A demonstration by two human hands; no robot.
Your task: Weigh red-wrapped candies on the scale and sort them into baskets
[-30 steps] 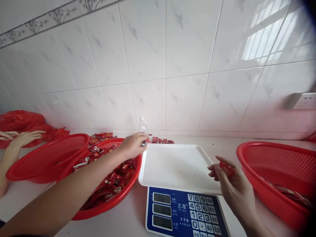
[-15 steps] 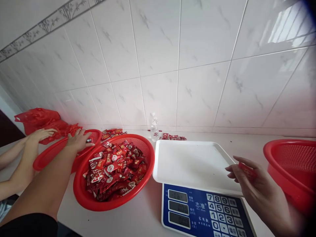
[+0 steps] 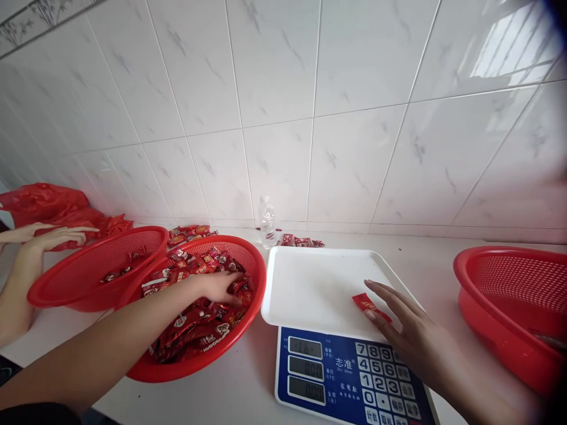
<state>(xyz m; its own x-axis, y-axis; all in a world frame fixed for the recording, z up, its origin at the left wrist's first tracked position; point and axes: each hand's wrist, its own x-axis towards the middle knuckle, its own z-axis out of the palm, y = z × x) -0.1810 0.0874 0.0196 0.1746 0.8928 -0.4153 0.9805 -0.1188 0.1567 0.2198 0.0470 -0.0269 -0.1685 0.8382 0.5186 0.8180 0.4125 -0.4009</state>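
Gleaming wall tiles (image 3: 354, 88); white counter (image 3: 420, 260)

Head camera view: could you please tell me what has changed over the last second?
The left hand moved from the clear plastic bottle down into the red mesh basket of wrapped sweets. The right hand lowered its small red packet onto the white scale tray. Baskets, scale and bottle stayed put.

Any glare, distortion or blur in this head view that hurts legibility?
Head view: window glare on the wall tiles upper right; wide-angle bending with dark vignette at right corners; the scale displays are faint and unreadable; right hand and left hand reasonably sharp.
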